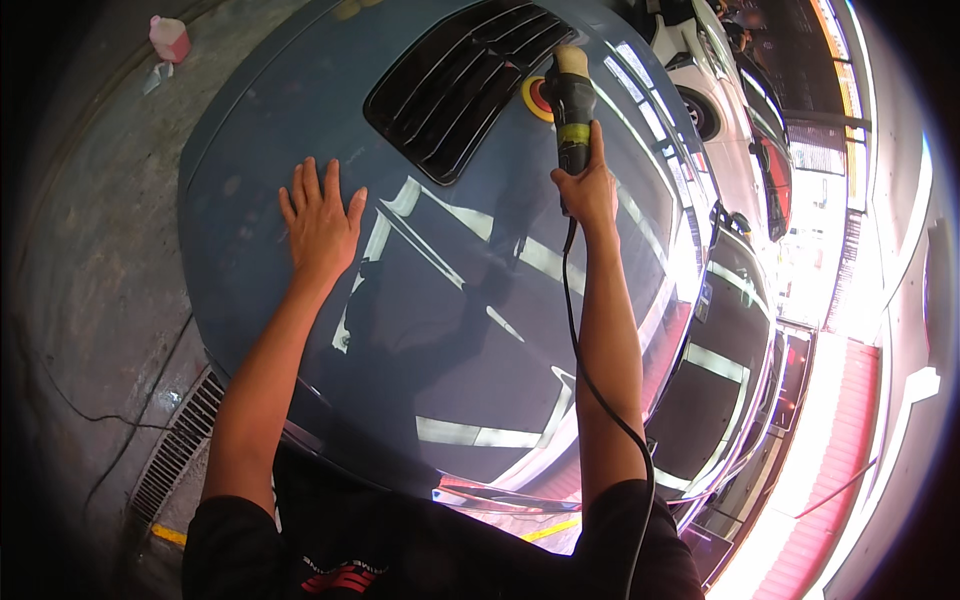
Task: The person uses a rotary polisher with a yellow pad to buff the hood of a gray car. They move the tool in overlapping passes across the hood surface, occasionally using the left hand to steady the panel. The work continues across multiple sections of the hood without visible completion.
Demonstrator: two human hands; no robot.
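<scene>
My right hand [590,187] grips the handle of a black car polisher [571,97] with a yellow-green band around its body. Its red and yellow pad [536,99] sits beside the black slatted hood vent [469,86]; whether the pad spins cannot be told. From the handle's end a black power cord [571,322] runs back along my right forearm and over my upper arm. My left hand [322,221] rests flat on the glossy grey-blue car hood [420,300], fingers spread, holding nothing. Bright light reflections cover much of the paint.
On the concrete floor [97,247] at the far left stands a jug with pink liquid [170,39]. A metal drain grate [176,442] and a thin cable [112,417] lie lower left. The windshield [705,375] rises at right; a white car [712,112] is parked beyond.
</scene>
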